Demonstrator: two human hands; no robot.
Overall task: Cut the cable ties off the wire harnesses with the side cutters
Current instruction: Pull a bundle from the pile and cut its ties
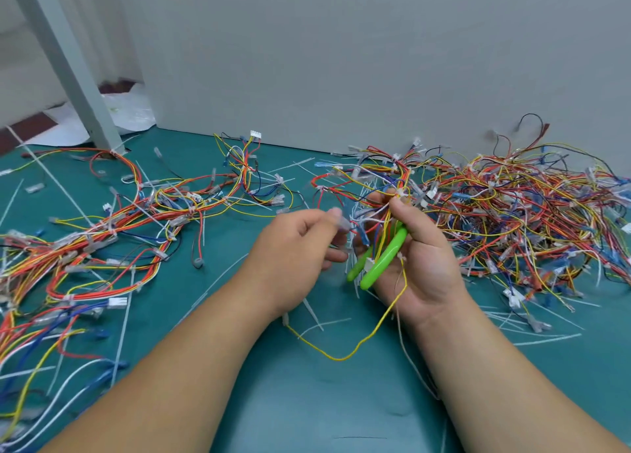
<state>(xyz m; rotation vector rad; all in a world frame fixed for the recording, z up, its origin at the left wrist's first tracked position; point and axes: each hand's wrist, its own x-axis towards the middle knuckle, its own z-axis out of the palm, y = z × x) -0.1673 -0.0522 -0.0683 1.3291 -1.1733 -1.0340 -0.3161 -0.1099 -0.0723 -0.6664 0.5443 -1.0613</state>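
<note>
Mat (307, 404): smooth teal sheet, bare between the forearms.
Yellow wire (341, 357): thin loop sagging from the right hand onto the mat.
Left hand (297, 251): fingers curled, pinching a blurred clear terminal of the wire harness (397, 179).
Right hand (423, 261): palm grips the side cutters (384, 258), which have glossy green curved handles; thumb and fingertips pinch the same harness above them.
Cable ties (546, 339): white plastic strips strewn flat around both hands.
Left pile (102, 234): tangled red, orange, yellow and blue wires.
Right pile (512, 213): denser tangle, same colours.
Wall (341, 59): plain grey, meeting the mat's far edge.
</note>
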